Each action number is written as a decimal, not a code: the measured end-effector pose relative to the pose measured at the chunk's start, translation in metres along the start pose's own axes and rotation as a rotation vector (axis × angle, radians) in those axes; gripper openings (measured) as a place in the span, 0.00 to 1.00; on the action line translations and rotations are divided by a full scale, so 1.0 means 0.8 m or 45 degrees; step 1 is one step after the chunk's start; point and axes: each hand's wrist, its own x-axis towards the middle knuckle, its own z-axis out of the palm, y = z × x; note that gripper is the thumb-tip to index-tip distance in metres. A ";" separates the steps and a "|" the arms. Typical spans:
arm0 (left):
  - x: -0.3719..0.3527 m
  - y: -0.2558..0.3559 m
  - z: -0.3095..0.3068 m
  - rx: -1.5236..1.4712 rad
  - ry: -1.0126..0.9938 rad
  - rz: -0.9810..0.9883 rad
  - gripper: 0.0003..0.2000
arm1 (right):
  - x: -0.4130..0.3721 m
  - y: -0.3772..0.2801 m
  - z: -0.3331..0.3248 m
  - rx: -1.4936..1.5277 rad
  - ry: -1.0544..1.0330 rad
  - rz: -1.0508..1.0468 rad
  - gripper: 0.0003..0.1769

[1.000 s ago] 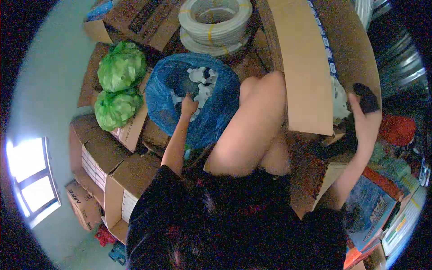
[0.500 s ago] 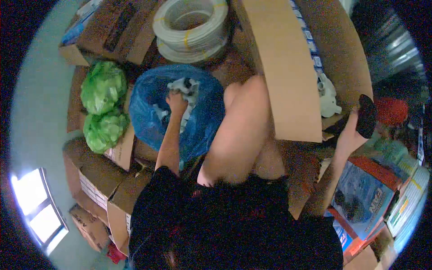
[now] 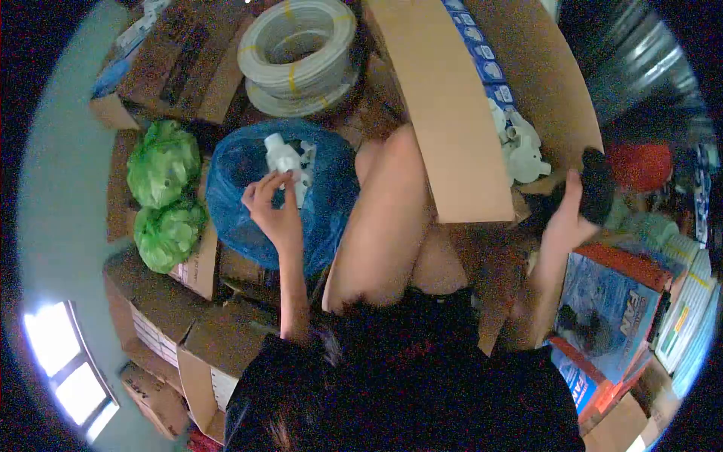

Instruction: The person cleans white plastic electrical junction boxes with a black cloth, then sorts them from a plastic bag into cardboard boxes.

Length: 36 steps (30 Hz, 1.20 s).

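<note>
My left hand (image 3: 275, 211) is over a blue plastic bag (image 3: 245, 162), its fingers partly spread and a fingertip near a white plastic fitting (image 3: 282, 157). More white pieces lie inside the bag. My right hand (image 3: 566, 222) grips a black item (image 3: 595, 188) of unclear kind at the right side of an open cardboard box (image 3: 471, 181). That box holds white fittings (image 3: 525, 154) and a row of blue-and-white packets (image 3: 486, 64).
Two green bags (image 3: 162, 166) sit on the left, above opened cartons (image 3: 154, 301). Coiled white tubing (image 3: 297, 56) stands beyond the blue bag. A fan box (image 3: 606, 324) and a red object (image 3: 639, 167) are at the right.
My left hand has drawn back toward me and its fingers have spread. A white fitting now shows upright above the bag's other pieces. The whole view has shifted slightly.
</note>
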 end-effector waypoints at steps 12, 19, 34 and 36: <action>-0.007 0.184 -0.055 -0.353 -0.101 0.397 0.13 | -0.113 -0.113 0.008 0.317 -0.981 0.031 0.11; -0.023 0.199 -0.073 -0.297 -0.181 0.658 0.11 | -0.122 -0.116 -0.003 0.699 -1.000 0.460 0.10; -0.022 0.200 -0.076 -1.282 -0.347 0.174 0.55 | -0.152 -0.102 -0.031 0.555 -1.066 0.394 0.15; -0.026 0.208 -0.083 -1.392 -0.449 -0.150 0.54 | -0.170 -0.068 -0.038 0.323 -0.999 -0.070 0.19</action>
